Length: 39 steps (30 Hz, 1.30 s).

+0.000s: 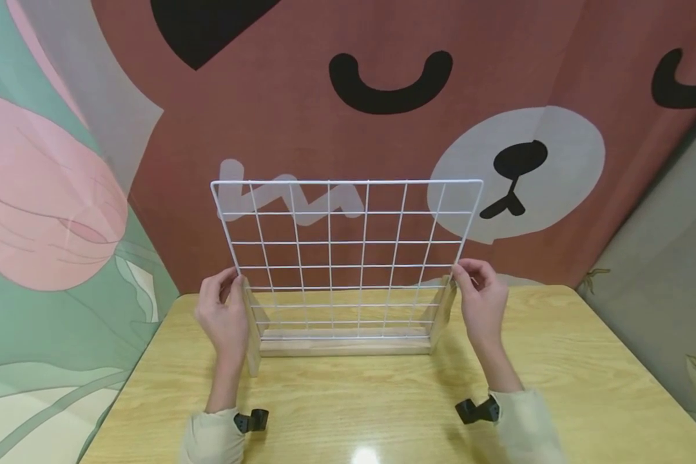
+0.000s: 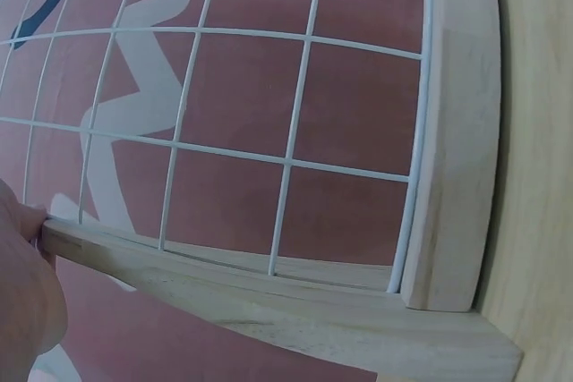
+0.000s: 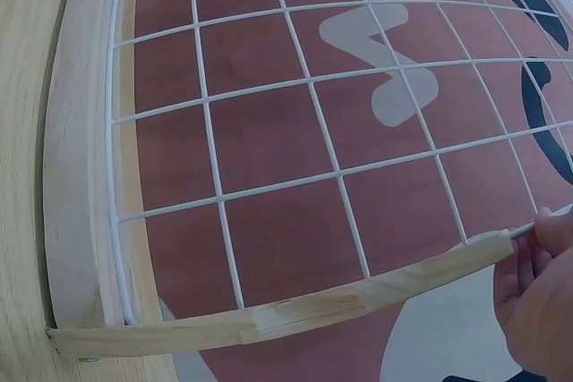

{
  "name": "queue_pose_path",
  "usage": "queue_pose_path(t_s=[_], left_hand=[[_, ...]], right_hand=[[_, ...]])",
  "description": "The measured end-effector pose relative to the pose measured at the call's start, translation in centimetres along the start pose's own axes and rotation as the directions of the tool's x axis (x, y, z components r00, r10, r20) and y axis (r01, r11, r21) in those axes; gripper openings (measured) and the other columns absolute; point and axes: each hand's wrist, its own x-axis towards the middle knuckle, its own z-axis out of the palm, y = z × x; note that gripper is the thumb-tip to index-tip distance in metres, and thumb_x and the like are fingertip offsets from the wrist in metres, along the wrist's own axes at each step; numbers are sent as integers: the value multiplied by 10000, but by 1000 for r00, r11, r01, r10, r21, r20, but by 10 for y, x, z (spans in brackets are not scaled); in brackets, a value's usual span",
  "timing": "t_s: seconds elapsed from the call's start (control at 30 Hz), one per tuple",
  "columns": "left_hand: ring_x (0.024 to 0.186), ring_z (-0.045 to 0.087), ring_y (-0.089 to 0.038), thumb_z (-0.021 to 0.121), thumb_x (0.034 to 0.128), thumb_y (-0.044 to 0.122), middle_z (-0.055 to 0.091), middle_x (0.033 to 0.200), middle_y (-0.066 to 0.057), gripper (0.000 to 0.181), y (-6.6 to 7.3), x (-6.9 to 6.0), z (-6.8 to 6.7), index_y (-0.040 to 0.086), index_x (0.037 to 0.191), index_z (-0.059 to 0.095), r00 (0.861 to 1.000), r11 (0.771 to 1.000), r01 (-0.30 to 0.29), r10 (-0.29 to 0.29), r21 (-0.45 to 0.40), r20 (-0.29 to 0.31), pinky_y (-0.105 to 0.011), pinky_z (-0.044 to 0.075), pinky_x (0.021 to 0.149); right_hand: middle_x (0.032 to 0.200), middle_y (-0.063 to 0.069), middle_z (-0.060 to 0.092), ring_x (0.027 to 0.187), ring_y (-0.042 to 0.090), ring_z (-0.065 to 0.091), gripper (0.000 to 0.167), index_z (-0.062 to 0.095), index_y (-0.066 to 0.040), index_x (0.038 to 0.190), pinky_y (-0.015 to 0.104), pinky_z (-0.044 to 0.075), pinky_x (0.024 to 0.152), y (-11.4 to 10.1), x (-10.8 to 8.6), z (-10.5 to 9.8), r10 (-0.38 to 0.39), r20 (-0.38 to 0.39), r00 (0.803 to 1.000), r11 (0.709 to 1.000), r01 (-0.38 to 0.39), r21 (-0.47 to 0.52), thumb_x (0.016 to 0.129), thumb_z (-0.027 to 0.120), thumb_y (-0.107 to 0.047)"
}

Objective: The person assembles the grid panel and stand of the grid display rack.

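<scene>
A white wire grid panel (image 1: 329,242) stands in a pale wooden stand (image 1: 345,348), leaning back a little. Its lower edge meets the stand's crossbar, as the wire grid (image 2: 307,38) in the left wrist view also shows. My left hand (image 1: 223,312) pinches the panel's left edge wire, just above the left wooden side piece (image 2: 269,319). On the opposite edge, thumb and fingers of my right hand (image 1: 484,299) pinch the wire at the top of the right side piece (image 3: 304,312). Some fingertips are hidden behind the frame.
The stand rests on a light wood-grain table (image 1: 348,399). Behind it hangs a curtain (image 1: 296,135) with a large brown bear print, and a green and pink flowered part is at the left. Each wrist wears a small black camera (image 1: 478,410).
</scene>
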Motion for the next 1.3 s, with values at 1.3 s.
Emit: queue_pose_path(t_s=[1.3], left_hand=[[432,463,-197,528,1091,141,638,640,-169,290,-2,-11,4,-76,1076,719,986,957,-15,-34,291,162,-201,288,445]], right_hand=[[863,235,741,832,-144,555,48,745,118,884,35,470,761,24,-6,6,-439,9,899,856,421,-301,919,720,95]])
